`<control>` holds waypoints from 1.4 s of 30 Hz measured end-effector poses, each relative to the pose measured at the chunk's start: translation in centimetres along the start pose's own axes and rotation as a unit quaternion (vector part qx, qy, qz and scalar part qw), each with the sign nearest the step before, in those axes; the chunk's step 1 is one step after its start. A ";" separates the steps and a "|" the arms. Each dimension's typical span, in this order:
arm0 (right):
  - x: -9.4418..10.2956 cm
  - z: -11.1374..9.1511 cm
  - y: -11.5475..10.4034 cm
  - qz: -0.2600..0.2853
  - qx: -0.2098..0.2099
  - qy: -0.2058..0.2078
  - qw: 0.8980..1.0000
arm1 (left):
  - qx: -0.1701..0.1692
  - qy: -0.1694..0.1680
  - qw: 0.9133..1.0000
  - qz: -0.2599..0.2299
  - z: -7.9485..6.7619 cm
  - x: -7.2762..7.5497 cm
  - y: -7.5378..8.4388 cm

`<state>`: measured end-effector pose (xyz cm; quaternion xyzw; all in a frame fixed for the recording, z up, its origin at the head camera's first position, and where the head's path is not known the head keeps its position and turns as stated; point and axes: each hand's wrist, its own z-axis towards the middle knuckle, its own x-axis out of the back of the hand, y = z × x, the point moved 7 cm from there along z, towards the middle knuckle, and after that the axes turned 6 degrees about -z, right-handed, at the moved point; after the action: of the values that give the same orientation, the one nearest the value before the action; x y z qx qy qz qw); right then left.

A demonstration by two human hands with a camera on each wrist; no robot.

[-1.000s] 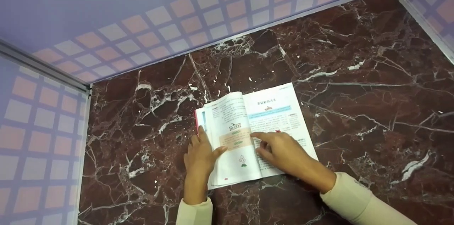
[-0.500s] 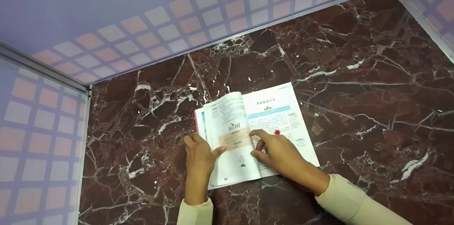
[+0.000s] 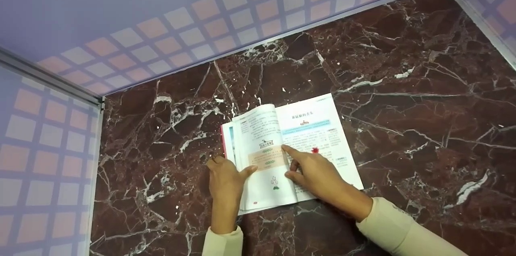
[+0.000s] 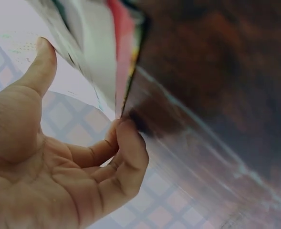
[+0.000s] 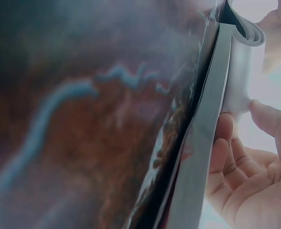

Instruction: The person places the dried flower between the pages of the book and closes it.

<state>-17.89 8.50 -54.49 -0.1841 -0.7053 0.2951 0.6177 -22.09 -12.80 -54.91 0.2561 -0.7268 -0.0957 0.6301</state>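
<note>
An open book (image 3: 306, 107) with printed pages lies on the dark marbled surface in the head view. My left hand (image 3: 225, 179) holds its left edge, thumb on the left page and the other fingers curled at the outer edge. In the left wrist view, those curled fingertips (image 4: 126, 126) meet the red-lined cover edge (image 4: 126, 43). My right hand (image 3: 318, 171) lies over the right page, its index finger stretched to the fold. The right wrist view shows its thumb (image 5: 266, 114) against the curved left-hand pages (image 5: 240, 81), the other fingers bent over the page block (image 5: 204, 133).
Dark red marble with white veins (image 3: 403, 135) surrounds the book. Behind it stands a lilac panel with pink and white squares (image 3: 201, 26), and a similar panel (image 3: 48, 159) rises at the left. A red spot (image 3: 315, 150) shows on the right page.
The left index finger, earlier stretched along the book's edge, has curled back. The right index finger bent, then straightened with its tip slightly farther up the fold. The pages lie nearly the same.
</note>
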 end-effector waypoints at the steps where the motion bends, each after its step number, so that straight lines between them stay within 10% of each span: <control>1: 0.0 0.0 0.0 -0.003 0.000 0.002 1.000 | 0.001 -0.003 1.000 0.000 0.0 0.1 0.0; 24: 0.2 -0.2 -0.9 -0.064 0.031 0.001 0.997 | 0.049 -0.130 0.982 -0.126 0.6 0.4 -1.3; 42: -0.2 -0.3 -1.0 -0.081 0.029 -0.006 0.996 | 0.032 -0.111 0.974 -0.193 0.8 0.6 -1.5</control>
<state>-17.49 7.66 -53.91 -0.1067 -0.7126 0.2652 0.6407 -22.49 -14.49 -55.24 0.3996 -0.7319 -0.2199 0.5063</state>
